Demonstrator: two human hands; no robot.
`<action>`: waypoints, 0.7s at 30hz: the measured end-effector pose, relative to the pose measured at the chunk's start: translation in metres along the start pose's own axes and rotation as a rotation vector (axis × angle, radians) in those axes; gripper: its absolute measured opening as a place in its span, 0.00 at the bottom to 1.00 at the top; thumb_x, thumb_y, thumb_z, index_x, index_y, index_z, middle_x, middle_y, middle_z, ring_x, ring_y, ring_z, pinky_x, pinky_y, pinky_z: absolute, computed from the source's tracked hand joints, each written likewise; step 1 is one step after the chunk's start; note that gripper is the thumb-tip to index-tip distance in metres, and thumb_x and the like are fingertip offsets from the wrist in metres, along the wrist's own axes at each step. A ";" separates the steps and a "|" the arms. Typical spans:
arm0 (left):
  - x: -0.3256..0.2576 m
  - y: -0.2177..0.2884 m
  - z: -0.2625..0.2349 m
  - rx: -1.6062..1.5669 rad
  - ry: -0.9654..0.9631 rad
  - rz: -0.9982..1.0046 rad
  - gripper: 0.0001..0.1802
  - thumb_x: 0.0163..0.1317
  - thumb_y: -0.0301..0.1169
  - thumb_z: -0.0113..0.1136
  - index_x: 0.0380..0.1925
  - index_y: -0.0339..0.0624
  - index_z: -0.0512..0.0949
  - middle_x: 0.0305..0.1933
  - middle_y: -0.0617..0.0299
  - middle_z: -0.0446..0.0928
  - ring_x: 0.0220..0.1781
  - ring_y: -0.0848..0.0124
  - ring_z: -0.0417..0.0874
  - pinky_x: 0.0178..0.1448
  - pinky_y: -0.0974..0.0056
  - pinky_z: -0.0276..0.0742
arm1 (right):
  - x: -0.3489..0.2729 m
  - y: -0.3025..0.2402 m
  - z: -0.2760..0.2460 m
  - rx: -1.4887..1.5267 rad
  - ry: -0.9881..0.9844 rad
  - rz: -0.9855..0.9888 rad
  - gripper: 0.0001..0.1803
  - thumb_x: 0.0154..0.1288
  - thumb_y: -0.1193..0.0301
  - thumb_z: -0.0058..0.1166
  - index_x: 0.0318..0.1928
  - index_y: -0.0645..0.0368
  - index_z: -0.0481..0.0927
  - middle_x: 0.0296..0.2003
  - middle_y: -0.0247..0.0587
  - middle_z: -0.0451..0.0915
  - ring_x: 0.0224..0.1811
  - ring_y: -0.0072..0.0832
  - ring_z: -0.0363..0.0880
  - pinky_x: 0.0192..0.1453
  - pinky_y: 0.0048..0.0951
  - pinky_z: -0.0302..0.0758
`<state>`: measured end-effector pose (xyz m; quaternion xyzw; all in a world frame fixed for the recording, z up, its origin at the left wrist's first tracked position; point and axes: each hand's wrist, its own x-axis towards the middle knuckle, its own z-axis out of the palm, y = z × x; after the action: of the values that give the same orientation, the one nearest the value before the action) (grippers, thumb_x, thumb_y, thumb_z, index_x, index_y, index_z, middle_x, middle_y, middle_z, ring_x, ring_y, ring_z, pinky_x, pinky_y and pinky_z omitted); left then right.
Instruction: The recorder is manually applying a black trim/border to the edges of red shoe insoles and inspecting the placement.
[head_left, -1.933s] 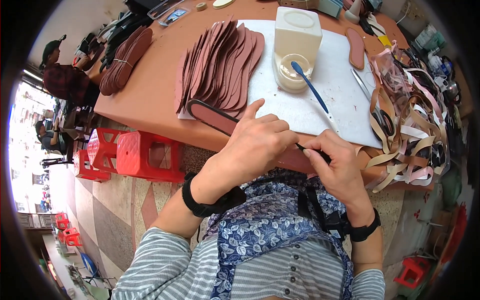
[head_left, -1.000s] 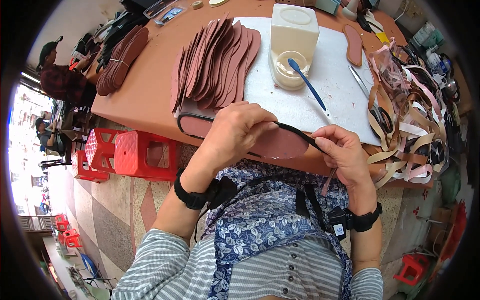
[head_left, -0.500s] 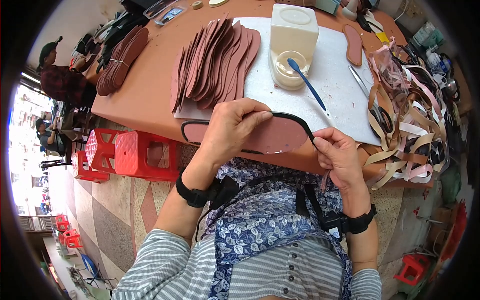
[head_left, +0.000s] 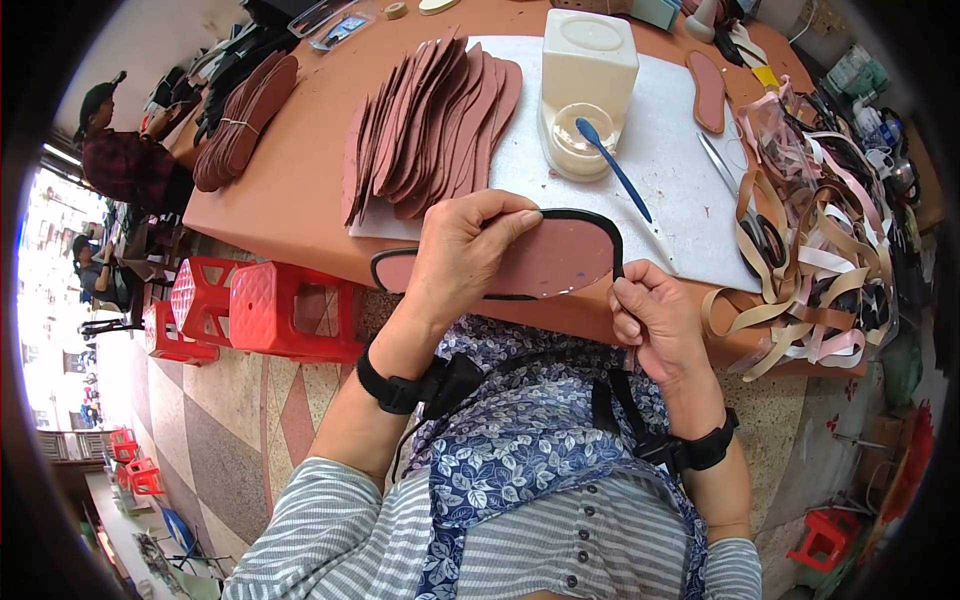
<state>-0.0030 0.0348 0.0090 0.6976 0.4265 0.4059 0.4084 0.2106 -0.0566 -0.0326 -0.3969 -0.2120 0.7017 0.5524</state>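
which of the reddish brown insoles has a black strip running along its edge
The insole held in the left hand. The fanned stack and the lone insole on the white board show bare edges.

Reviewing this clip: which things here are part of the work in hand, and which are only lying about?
In hand:
- left hand pressing on the brown insole
- right hand pulling the black edging strip round its rim

Lying about:
- fanned stack of insoles
- white glue pot with blue brush
- scissors
- pile of straps
- red stools
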 end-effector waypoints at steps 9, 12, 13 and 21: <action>0.000 -0.002 0.001 -0.100 -0.015 -0.088 0.08 0.65 0.27 0.64 0.38 0.32 0.85 0.31 0.70 0.81 0.34 0.83 0.76 0.40 0.76 0.72 | 0.004 0.010 0.000 0.048 -0.059 -0.008 0.05 0.69 0.73 0.59 0.40 0.59 0.76 0.28 0.36 0.80 0.22 0.18 0.75 0.25 0.18 0.71; 0.001 -0.002 0.002 -0.155 -0.008 -0.116 0.09 0.66 0.27 0.63 0.39 0.31 0.85 0.32 0.70 0.81 0.35 0.83 0.76 0.41 0.77 0.72 | 0.005 0.012 0.000 0.075 -0.074 -0.014 0.05 0.69 0.73 0.59 0.40 0.58 0.76 0.28 0.36 0.80 0.23 0.19 0.76 0.27 0.20 0.74; 0.001 -0.001 0.003 -0.178 -0.006 -0.131 0.09 0.66 0.27 0.63 0.39 0.31 0.85 0.32 0.69 0.81 0.35 0.83 0.77 0.41 0.77 0.72 | 0.005 0.012 0.000 0.092 -0.080 -0.017 0.05 0.69 0.72 0.59 0.39 0.58 0.76 0.28 0.36 0.80 0.24 0.20 0.77 0.28 0.20 0.74; 0.004 -0.001 0.006 -0.240 0.036 -0.124 0.09 0.66 0.28 0.63 0.39 0.31 0.85 0.33 0.70 0.81 0.35 0.84 0.77 0.41 0.77 0.72 | 0.006 0.015 0.001 0.090 -0.093 -0.011 0.05 0.70 0.71 0.58 0.42 0.58 0.78 0.30 0.36 0.81 0.27 0.21 0.78 0.32 0.21 0.75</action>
<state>0.0035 0.0371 0.0063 0.6084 0.4246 0.4405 0.5054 0.2005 -0.0550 -0.0452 -0.3375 -0.2079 0.7250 0.5633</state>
